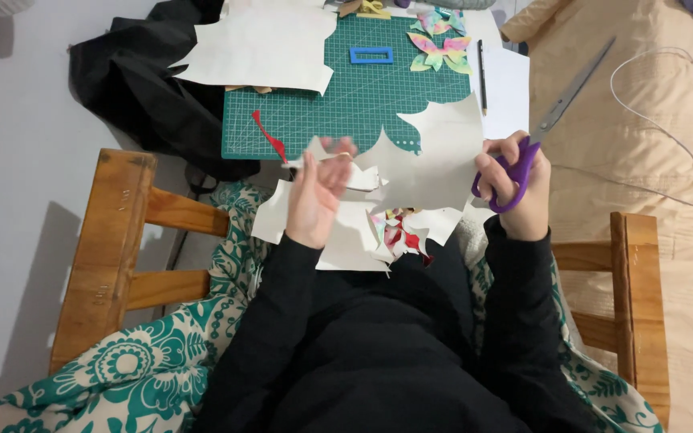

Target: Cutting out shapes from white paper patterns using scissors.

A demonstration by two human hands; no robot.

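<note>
My right hand (pixel 515 188) is curled shut through the purple handles of a pair of scissors (pixel 513 172); the blades are hidden behind the cream sheet of paper (pixel 435 152), so I cannot tell how far they gape. My left hand (pixel 316 192) is raised with its fingers half bent, pinching a small cut piece of the same paper (pixel 338 164) near its jagged edge (just where the grip falls is blurred). The sheet's long axis runs roughly from my left hand up and away toward the right, its scalloped edge lapping over the near edge of the green cutting mat (pixel 338 96).

Under my hands, loose offcuts and a few coloured scraps (pixel 399 232) lie on my lap, partly covered by the sheet. A red sliver (pixel 270 138) rests at the mat's near left corner. On the mat lie a blue rectangular frame (pixel 371 54) and folded coloured paper shapes (pixel 440 48), with another cream sheet (pixel 262 48) overhanging its left edge. A second, grey pair of scissors (pixel 575 88) lies well apart on the beige bedding (pixel 643 144) to my right. The wooden chair arms (pixel 114 240) flank me, leaving open room only between them.
</note>
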